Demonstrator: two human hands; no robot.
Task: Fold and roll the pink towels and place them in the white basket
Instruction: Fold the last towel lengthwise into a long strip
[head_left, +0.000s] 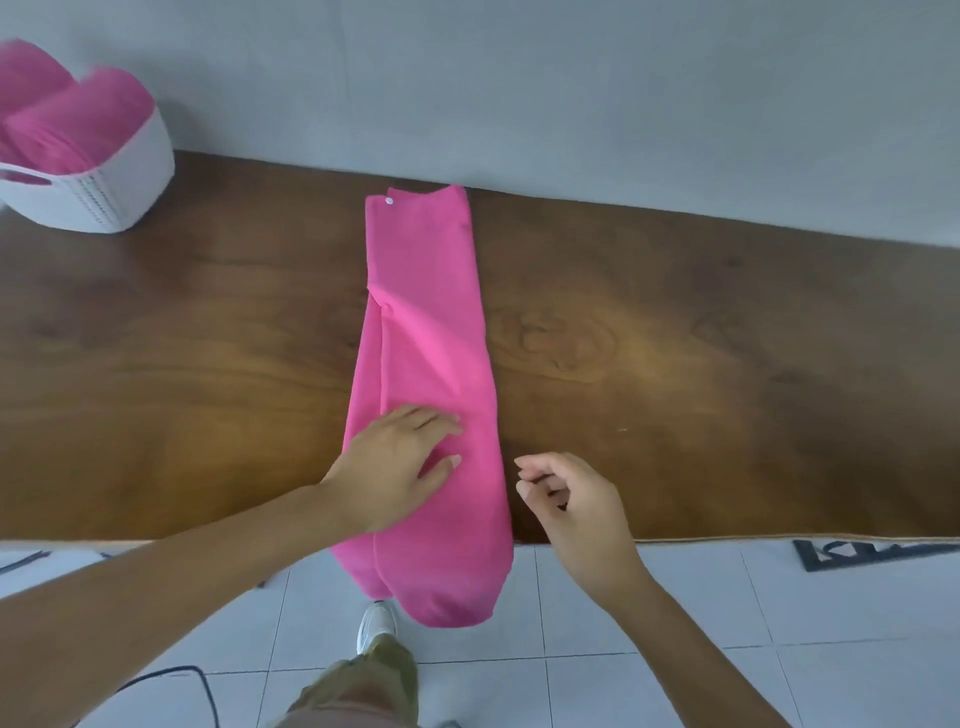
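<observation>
Pink towel (426, 332) is laid lengthwise-folded on the wooden table (675, 338), near end overhanging, pressed by the flat left hand (395, 462); the right hand (566, 499) is curled loosely beside it, empty. Folding is judged done; rolling from the near end is required next.

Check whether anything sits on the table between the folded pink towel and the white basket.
Nothing visible does. Only bare wooden table lies between the folded pink towel and the white basket at far left, which already holds rolled pink towels.
</observation>
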